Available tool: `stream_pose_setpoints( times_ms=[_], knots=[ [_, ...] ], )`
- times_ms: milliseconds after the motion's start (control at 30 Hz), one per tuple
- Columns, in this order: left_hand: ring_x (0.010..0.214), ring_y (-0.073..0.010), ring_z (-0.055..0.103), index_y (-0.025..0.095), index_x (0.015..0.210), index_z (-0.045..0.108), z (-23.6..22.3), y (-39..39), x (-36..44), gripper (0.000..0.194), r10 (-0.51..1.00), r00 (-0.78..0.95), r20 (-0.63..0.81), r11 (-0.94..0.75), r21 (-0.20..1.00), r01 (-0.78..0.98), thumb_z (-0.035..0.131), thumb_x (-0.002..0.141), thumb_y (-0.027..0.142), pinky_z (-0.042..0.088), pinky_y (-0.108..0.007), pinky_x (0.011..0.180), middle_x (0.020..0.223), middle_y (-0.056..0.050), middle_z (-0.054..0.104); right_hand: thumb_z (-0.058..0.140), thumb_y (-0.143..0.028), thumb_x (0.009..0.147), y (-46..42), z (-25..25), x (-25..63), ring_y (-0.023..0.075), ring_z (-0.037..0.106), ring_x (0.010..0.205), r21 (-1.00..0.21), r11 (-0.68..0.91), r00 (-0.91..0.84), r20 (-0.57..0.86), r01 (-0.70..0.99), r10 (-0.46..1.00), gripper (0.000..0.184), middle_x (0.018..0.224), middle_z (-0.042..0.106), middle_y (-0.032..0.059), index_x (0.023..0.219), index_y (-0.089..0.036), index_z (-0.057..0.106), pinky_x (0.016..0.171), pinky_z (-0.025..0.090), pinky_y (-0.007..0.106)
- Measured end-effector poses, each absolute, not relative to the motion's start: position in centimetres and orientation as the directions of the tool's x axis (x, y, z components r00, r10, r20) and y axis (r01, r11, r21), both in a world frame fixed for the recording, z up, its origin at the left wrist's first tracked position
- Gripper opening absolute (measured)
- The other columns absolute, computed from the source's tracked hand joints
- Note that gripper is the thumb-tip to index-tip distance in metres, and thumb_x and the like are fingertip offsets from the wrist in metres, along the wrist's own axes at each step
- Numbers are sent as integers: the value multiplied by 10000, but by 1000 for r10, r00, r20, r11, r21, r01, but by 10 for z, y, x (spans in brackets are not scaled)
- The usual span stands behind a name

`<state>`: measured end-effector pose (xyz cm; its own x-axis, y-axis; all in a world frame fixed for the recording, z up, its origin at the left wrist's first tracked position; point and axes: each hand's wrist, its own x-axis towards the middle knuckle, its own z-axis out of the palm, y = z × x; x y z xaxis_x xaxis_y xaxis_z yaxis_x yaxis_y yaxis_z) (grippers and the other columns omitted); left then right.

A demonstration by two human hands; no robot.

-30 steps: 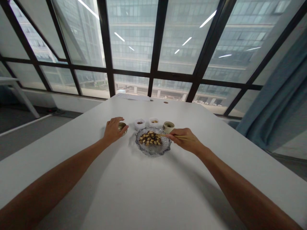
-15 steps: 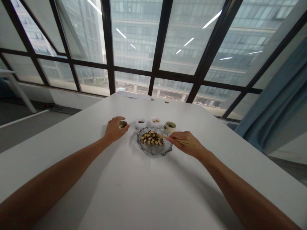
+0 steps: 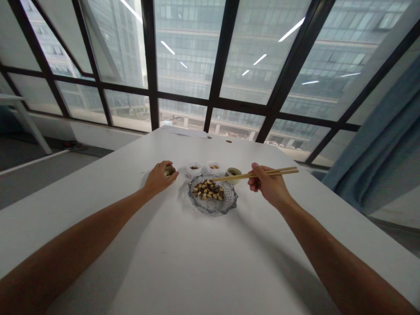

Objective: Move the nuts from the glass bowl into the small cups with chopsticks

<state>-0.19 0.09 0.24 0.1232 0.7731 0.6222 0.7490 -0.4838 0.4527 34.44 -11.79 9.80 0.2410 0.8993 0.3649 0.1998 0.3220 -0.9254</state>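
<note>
My right hand [image 3: 268, 183] is closed around a pair of wooden chopsticks [image 3: 241, 176], which point left, their tips over the back part of a clear glass plate [image 3: 231, 202]. A heap of pale nuts or seeds mixed with dark striped ones [image 3: 208, 190] lies on that plate. To the left, my left hand [image 3: 159, 177] curls around a small greenish cup [image 3: 169, 170] standing on the table, its fingers hiding part of it. Behind the chopsticks is a second greenish cup [image 3: 233, 172] with dark markings. I cannot make out anything between the chopstick tips.
Two small white dishes stand behind the plate: the left dish [image 3: 188, 171] holds dark bits, the right dish [image 3: 218, 168] pale ones. All rest on a white table [image 3: 183, 262]. Papers [image 3: 183, 131] and a small round brown spot [image 3: 229, 141] are near its far edge, by the windows.
My right hand has risen and moved right, drawing the chopsticks back and up from the heap, so they now lie nearly level. My left hand stays around the cup.
</note>
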Motion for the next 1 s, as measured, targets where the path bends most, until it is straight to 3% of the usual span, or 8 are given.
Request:
stream_pose_setpoints(
  times_ms=[133,333,467,600,700,767,867,1000],
  knots=[
    [1116,-275,653,236,1184,563,2,0,-2,425,743,150,652,-524,427,737,671,828,440,525,-438,1010,1183,-100,701,753,-784,695,-120,101,344,137,528,329,-920,342,223,380,190,898,617,480,611,28,667,-185,608,291,404,238],
    [1160,-285,639,239,1198,560,3,-5,-1,514,687,232,688,-602,362,711,746,754,418,503,-442,1061,1217,-106,680,705,-732,800,-137,107,334,147,561,355,-777,519,127,590,357,797,554,501,639,33,651,-205,628,328,463,257],
    [1126,-274,663,238,1197,548,3,-2,-2,506,699,196,688,-587,395,706,720,772,451,516,-435,1035,1193,-98,700,720,-725,794,-135,108,336,139,549,346,-798,522,148,579,301,802,555,502,638,33,651,-196,632,323,449,251],
    [986,-259,711,232,1189,548,11,9,-8,497,791,175,587,-504,462,730,694,788,486,553,-414,932,1095,-77,740,754,-749,736,-121,109,350,129,525,332,-842,500,259,539,203,801,581,495,625,26,661,-188,623,305,416,242],
    [949,-269,718,244,1170,573,29,19,-6,513,853,227,470,-436,402,805,728,754,500,559,-412,892,1051,-57,752,770,-757,707,-113,109,367,124,525,331,-854,489,337,520,178,785,594,498,625,23,690,-180,629,301,409,234],
    [1026,-291,703,252,1160,597,46,23,10,536,862,253,439,-420,338,842,754,728,528,555,-413,899,1110,-65,742,757,-764,716,-110,109,378,123,539,340,-845,490,364,535,215,762,602,506,633,29,687,-178,621,307,417,228],
    [1174,-314,649,235,1241,593,69,20,61,554,815,362,452,-521,299,800,675,813,577,516,-437,994,1267,-92,696,741,-761,738,-108,107,393,130,568,360,-819,479,373,571,316,731,604,511,643,39,674,-173,617,316,431,217],
    [1275,-329,595,195,1403,499,79,12,148,682,731,608,309,-676,213,705,615,866,600,443,-455,1085,1381,-141,640,722,-784,733,-105,101,405,132,573,355,-806,453,362,581,381,729,628,496,641,41,664,-168,624,311,432,209]
  ],
)
